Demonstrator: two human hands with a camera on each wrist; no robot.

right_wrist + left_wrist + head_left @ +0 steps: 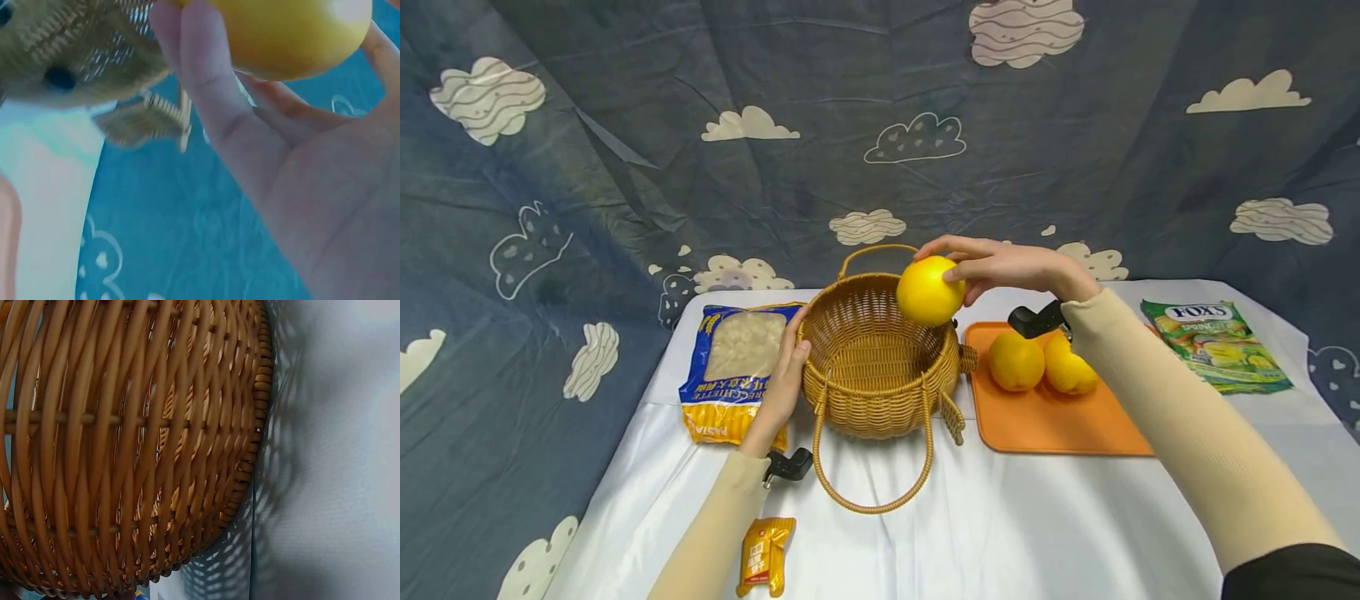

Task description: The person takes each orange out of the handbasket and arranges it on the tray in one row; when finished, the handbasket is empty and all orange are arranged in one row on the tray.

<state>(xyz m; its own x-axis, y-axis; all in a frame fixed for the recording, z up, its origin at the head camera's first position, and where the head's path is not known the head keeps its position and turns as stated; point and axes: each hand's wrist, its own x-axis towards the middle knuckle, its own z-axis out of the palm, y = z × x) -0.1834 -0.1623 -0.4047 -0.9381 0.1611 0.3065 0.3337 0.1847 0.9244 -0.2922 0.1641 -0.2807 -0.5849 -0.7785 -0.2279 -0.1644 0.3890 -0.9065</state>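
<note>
A round, brown wicker basket [880,417] with two looped handles and small wicker attachments at its right end stands on the white cloth. My left hand [784,383] rests against its left side, fingers along the rim; in the left wrist view the woven wall [137,425] fills most of the picture. My right hand [1007,267] holds a yellow orange [929,291] above the right part of the basket opening, thumb and fingers around the fruit. The right wrist view shows the orange [294,37] between thumb and fingers. Woven bottom shows inside the basket.
Two more oranges [1017,361] lie on an orange tray [1060,429] to the right. A blue pasta bag [745,350] lies left of the basket, a green Fox's candy bag [1217,346] far right. A small golden packet [765,557] lies near the front.
</note>
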